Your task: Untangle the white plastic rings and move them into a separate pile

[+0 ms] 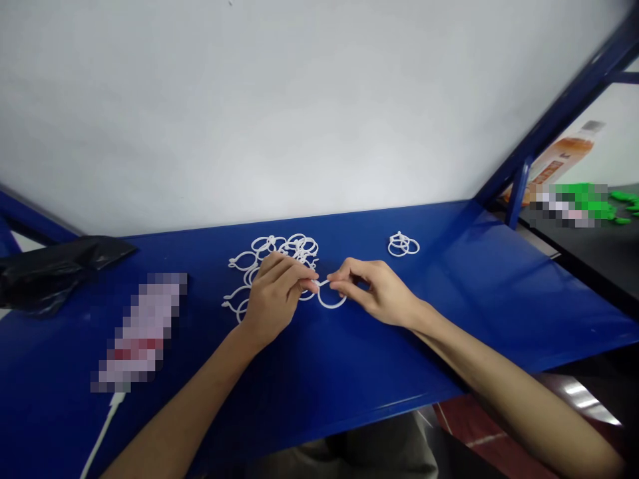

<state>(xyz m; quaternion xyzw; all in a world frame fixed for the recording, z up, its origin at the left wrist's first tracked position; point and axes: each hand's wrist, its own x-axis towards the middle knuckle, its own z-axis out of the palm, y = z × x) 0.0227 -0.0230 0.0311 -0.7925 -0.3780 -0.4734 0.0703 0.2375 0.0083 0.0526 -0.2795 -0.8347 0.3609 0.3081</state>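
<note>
A white plastic ring [332,306] is pinched between my two hands above the blue table. My left hand [274,296] is closed, its thumb and fingertips at the ring's upper left side. From the right, my right hand [377,289] grips the ring's upper right part, fingers also closed. My fingertips hide the top of the ring in part. Behind and under my left hand lies a loose pile of similar white rings [259,247], several with small knobs or loops. A smaller cluster of white rings [404,245] rests farther back on the right.
On the blue table [424,359], a blurred-out phone-like object [142,332] with a white cable [100,436] lies at left. Behind it is a black plastic bag [54,276]. A white wall [299,113] backs the table. At right, a bottle [564,159] and green items [586,199] sit on a dark surface.
</note>
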